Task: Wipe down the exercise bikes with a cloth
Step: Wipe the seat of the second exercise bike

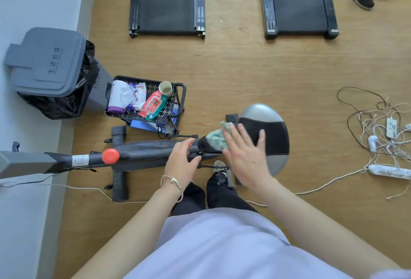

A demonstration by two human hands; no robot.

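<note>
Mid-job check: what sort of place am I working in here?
Probably a small gym: two treadmills on a wood floor, an exercise bike with a cloth on its seat, and a cart of wipes beside it.

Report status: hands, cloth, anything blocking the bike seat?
Right hand flat, pressing green cloth onto seat nose. Left hand open, at the bike frame. Supply cart just beyond the bike; cables on the floor, apart.

Soft, even light is casting only faint shadows. The wide lens is bending the edges; the right hand point(244, 156) is blurring slightly.
</note>
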